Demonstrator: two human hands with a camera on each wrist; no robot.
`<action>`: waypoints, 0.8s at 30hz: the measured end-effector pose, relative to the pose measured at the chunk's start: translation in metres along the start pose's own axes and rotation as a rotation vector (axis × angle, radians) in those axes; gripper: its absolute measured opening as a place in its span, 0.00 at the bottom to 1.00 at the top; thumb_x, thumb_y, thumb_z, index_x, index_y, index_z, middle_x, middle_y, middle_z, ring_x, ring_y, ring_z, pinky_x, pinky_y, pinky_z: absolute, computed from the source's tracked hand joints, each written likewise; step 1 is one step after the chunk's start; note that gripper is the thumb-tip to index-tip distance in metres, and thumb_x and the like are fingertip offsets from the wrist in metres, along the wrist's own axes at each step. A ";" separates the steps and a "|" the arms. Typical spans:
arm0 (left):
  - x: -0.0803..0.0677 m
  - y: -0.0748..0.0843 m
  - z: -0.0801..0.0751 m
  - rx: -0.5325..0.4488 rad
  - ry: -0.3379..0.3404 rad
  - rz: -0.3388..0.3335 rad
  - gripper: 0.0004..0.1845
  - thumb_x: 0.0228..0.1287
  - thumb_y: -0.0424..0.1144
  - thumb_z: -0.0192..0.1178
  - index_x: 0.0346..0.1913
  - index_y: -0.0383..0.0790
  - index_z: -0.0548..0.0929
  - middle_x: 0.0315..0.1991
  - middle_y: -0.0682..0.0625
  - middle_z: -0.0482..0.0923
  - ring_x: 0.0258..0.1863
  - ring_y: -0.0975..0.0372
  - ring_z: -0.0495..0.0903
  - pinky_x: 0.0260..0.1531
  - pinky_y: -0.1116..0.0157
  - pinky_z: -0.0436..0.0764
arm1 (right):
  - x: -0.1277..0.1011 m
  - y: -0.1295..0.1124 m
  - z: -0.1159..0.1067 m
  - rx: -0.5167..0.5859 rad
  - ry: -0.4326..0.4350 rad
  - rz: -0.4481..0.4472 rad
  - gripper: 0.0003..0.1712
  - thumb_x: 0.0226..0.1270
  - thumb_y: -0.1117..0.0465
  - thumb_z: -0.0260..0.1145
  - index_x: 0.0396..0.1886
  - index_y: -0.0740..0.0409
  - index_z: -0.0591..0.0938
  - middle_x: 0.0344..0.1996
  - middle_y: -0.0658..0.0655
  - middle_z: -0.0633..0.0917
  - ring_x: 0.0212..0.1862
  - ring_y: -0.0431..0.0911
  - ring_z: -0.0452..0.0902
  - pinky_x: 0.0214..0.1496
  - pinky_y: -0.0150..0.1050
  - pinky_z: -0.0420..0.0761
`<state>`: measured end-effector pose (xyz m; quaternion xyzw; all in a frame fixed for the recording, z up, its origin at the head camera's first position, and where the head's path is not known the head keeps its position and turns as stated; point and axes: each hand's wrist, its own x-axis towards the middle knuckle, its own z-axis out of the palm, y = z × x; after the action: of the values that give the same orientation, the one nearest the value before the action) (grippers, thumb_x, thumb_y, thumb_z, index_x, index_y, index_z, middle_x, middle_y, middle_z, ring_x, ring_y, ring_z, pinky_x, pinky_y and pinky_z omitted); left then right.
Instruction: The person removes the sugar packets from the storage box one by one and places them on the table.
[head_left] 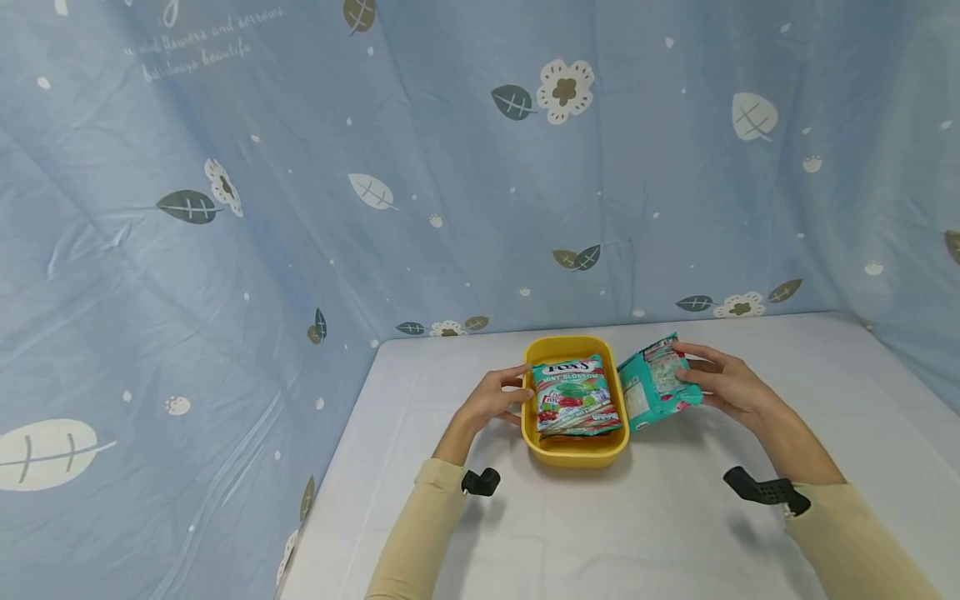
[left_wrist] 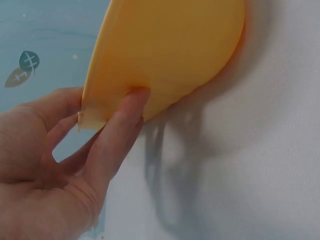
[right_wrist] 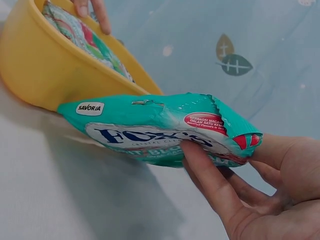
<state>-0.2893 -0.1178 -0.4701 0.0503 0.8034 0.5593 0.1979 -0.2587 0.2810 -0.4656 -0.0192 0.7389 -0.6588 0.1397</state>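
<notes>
Head view showed a white table (head_left: 675,533) set against a blue flowered cloth backdrop (head_left: 300,208). On the table sat a yellow tub (head_left: 576,454) with a stack of candy packets (head_left: 576,396) lying inside it. Just beside the tub's right wall, a teal candy bag (head_left: 658,383) was held tilted above the tabletop. The right hand (head_left: 723,385) gripped that bag, fingers curled along its face and thumb behind. The left hand (head_left: 491,400) held the tub's left rim, thumb inside and fingers pressed on the outer wall.
</notes>
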 end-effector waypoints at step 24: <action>0.003 -0.005 -0.001 -0.029 -0.001 -0.014 0.30 0.65 0.41 0.65 0.70 0.56 0.71 0.65 0.40 0.70 0.49 0.52 0.83 0.34 0.55 0.90 | -0.007 0.021 -0.008 -0.079 0.038 0.053 0.42 0.70 0.48 0.64 0.78 0.44 0.56 0.76 0.72 0.49 0.44 0.34 0.79 0.45 0.34 0.87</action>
<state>-0.2920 -0.1198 -0.4748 0.0422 0.7955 0.5694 0.2027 -0.2502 0.2934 -0.4840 0.0072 0.7673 -0.6253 0.1421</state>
